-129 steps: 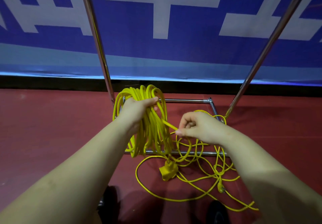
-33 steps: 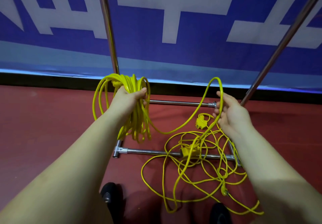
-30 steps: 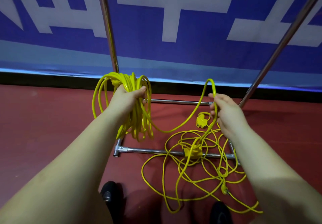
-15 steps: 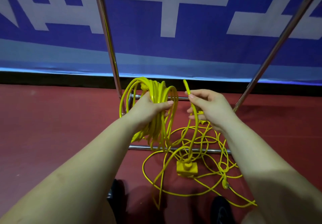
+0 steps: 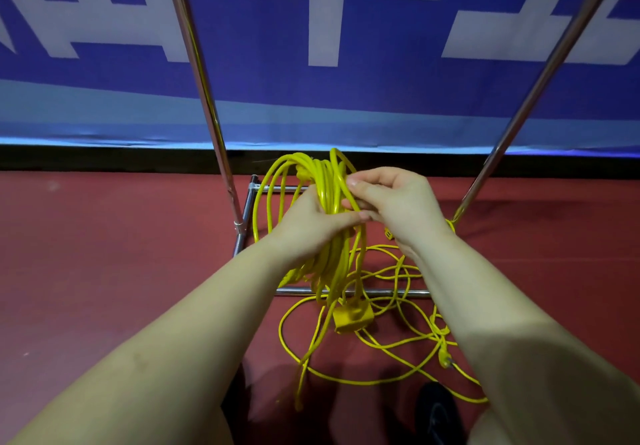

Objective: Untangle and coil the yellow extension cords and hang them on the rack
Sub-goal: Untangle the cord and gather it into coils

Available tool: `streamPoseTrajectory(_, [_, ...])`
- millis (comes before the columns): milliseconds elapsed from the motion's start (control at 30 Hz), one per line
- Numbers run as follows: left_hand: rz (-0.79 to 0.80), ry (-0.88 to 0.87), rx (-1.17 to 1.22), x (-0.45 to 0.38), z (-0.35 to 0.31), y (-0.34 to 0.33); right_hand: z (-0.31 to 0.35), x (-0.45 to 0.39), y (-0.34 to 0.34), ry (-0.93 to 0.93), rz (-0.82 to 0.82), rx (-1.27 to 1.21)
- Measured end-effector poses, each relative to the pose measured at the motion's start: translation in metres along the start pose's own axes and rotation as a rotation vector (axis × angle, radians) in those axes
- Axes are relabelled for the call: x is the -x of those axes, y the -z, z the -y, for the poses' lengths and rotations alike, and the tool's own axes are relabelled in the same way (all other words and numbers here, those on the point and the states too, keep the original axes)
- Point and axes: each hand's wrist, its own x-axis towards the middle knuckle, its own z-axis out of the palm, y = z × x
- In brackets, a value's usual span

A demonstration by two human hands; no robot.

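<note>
We see left hand [image 5: 313,225] clamped round yellow coil [image 5: 322,181]; right hand [image 5: 398,207] pinching strand at coil's 3 o'clock; loose cord [image 5: 398,337] on floor, 6 o'clock.

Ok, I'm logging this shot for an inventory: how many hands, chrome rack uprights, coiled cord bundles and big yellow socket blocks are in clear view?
Hands: 2, left hand and right hand
Chrome rack uprights: 2
Coiled cord bundle: 1
Big yellow socket block: 1
Total: 6
</note>
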Motion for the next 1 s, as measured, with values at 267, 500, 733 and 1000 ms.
streamPoseTrajectory(267, [-0.230,0.119,0.131,-0.009,0.002,0.013,-0.005,-0.008,0.019,0.089,0.036,0.189])
streamPoseTrajectory(500, [-0.293,0.221,0.384,-0.011,-0.008,0.022,-0.056,-0.004,0.021,-0.143,0.460,0.974])
streamPoseTrajectory(733, [-0.468,0.186,0.369,-0.015,-0.005,0.033,-0.069,-0.007,0.029,-0.057,0.470,1.157])
streamPoseTrajectory(1000, [-0.461,0.289,0.625,-0.017,-0.007,0.036,-0.100,-0.010,0.048,-0.177,0.526,1.231])
